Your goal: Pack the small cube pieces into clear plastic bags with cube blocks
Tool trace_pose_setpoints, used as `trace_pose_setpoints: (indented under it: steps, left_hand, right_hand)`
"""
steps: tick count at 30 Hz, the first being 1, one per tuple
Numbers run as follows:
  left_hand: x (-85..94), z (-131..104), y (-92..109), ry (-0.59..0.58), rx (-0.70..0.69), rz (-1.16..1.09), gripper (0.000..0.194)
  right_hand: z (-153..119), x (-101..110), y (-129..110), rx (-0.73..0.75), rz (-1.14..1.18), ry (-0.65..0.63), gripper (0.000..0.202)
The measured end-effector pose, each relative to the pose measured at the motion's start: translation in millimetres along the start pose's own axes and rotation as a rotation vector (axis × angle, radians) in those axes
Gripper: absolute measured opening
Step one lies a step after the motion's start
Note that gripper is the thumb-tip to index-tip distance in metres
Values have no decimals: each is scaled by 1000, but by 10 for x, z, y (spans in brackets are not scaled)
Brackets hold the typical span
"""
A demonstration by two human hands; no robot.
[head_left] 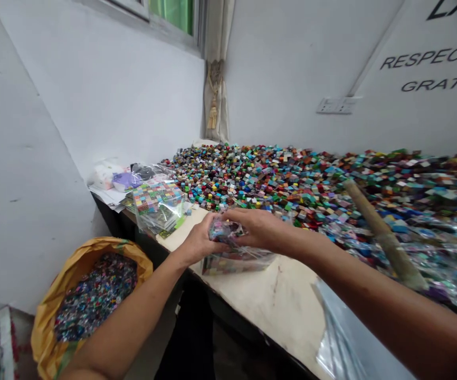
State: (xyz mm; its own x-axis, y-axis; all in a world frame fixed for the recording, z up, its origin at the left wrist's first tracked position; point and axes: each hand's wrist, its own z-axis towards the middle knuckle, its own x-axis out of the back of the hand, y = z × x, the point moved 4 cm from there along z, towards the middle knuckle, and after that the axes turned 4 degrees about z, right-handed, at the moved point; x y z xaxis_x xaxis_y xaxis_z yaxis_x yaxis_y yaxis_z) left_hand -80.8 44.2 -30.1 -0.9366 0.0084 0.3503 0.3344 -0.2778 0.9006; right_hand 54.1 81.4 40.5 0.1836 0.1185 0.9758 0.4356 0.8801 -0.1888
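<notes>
My left hand (197, 241) is closed on the left side of a small clear plastic bag (221, 230) filled with colourful bits. From the other side, my right hand (260, 228) grips the same bag, its fingers curled over the top. Just beneath both hands, a patterned, checkered pack (228, 264) in clear plastic lies near the table's front edge. Whether the small bag rests on that pack or is held just above it, I cannot tell. My fingers hide part of the bag's contents.
A big heap of small coloured cubes (252, 174) covers the back of the table (287, 301). A wooden stick (382, 232) lies on the right. Left are bagged checkered booklets (157, 203) and a yellow sack (46, 311) of small bits. Clear plastic bags (351, 332) lie front right.
</notes>
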Motion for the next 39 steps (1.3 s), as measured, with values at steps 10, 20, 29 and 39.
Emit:
trace_pose_setpoints:
  steps: [10, 20, 29, 39]
  left_hand:
    - [-15, 38, -29, 5, -37, -163, 90]
    - [-10, -19, -88, 34, -43, -269, 91]
    - [-51, -67, -180, -33, 10, -440, 95]
    - [-66, -140, -154, 1, -3, -284, 95]
  right_hand:
    - [190, -32, -116, 86, 134, -8, 37]
    - [39, 84, -41, 161, -130, 294, 24]
    - [-143, -161, -100, 364, -453, 238, 22]
    - [-133, -32, -148, 229, -33, 69, 28]
